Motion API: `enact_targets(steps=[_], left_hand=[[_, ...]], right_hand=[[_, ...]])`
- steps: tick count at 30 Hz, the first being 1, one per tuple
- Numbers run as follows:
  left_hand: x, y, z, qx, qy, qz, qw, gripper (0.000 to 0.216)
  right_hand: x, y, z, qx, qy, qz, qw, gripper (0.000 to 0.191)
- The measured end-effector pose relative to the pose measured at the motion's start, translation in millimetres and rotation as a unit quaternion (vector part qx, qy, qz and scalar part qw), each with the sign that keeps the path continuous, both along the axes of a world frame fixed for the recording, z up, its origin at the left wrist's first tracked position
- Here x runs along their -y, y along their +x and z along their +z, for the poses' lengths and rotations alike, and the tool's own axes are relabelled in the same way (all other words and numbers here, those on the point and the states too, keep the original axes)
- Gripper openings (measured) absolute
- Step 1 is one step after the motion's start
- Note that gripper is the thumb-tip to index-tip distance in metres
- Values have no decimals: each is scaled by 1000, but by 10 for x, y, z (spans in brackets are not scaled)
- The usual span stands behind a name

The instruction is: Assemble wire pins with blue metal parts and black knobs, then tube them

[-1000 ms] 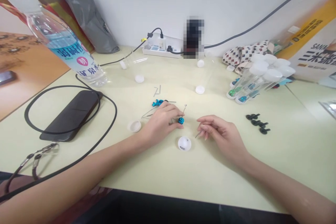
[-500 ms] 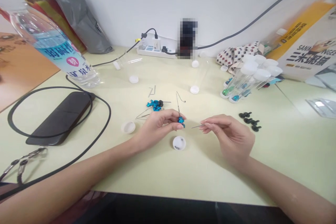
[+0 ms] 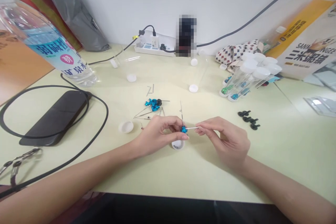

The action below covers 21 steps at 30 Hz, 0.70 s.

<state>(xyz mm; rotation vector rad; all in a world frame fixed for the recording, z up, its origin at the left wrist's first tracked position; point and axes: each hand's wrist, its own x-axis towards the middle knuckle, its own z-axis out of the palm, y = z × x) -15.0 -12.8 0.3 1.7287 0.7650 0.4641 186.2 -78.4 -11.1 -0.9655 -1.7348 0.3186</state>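
My left hand pinches a small blue metal part with a thin wire pin rising from it, held just above the pale table. My right hand pinches a second thin metal pin whose tip touches the blue part from the right. A white cap lies on the table right under the left fingers. More blue parts and loose pins lie just behind the hands.
A water bottle lies at the far left beside a black case ringed by a black cable. Capped clear tubes and small black parts sit at the right. A power strip is at the wall. Another white cap lies left of the hands.
Both hands lifted off the table and came together. The pin in my right hand now meets the blue part held by my left hand. The view shifted slightly.
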Motion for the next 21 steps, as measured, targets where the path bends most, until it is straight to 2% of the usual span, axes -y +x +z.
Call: enact_targets(steps=[7,13,15,19,21], left_hand=[[29,-2,41,-13,37,-18,999,16],[13,-15,28,-30,89,-13,995,17],[17,-23,14,-32,115,-3,993,18],[49,-32,2,-19,145,14,989,20],[58,-30,6,-2,127,19,992,19]], right_hand=[[34,44,49,119,50,-22,991,34],[62,114,15,242,142,-16,960,37],[66,74,35,232,130,-18,964,37],[67,-30,90,149,45,-23,988,33],[67,-34,89,161,69,-23,984,32]])
